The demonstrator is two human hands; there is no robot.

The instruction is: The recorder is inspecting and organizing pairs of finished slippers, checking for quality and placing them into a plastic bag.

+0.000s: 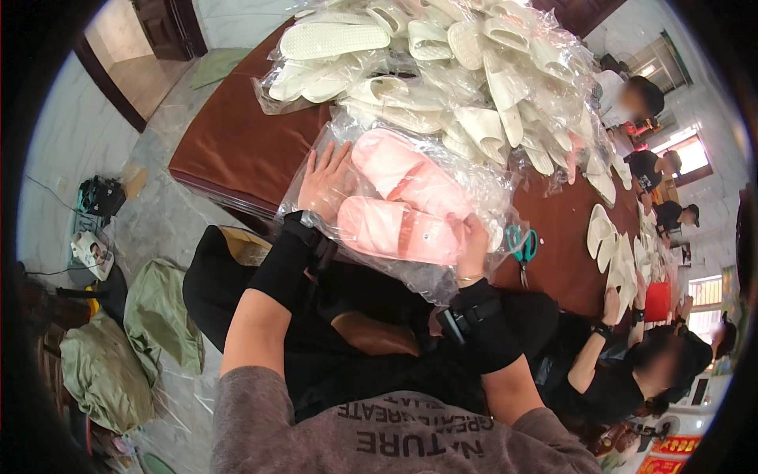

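Observation:
A pair of pink slippers point(399, 229) lies side by side in front of me, at the near edge of the table. A clear plastic bag point(418, 276) spreads around and beneath the pair; I cannot tell how far the slippers are inside it. My left hand point(327, 180) rests flat with its fingers spread against the plastic, just left of the slippers. At the right end of the nearer slipper, my right hand point(474, 249) grips its edge, the fingers partly hidden. Teal-handled scissors point(522, 246) lie right of that hand.
White slippers point(442, 103) in clear bags are heaped across the far side of the brown table point(237, 118). Loose white slippers point(612, 245) lie farther right, where a co-worker's hand point(612, 305) touches them. Green cloth sacks point(110, 367) sit on the floor at left.

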